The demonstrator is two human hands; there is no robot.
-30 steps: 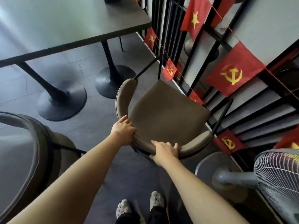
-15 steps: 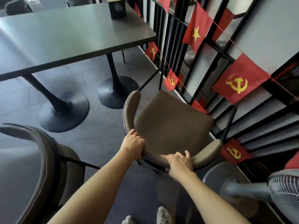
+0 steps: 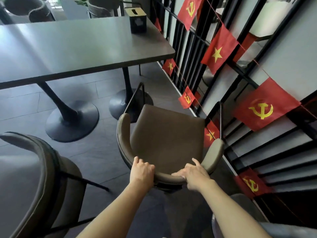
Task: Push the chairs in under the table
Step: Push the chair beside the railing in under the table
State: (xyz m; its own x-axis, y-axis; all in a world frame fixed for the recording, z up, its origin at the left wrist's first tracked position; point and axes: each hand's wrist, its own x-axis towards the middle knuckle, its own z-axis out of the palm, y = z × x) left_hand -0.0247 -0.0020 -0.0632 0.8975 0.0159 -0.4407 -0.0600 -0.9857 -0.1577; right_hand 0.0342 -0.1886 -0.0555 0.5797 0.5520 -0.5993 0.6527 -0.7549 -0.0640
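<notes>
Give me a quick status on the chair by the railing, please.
Left hand and right hand both grip the chair backrest. Chair short of the table, not under. Pedestal base just ahead.

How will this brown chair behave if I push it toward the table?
The brown chair probably slides easily: thin metal legs on smooth floor tiles. Both hands, left hand and right hand, grip the backrest high, so it may tip forward if a leg catches.
</notes>
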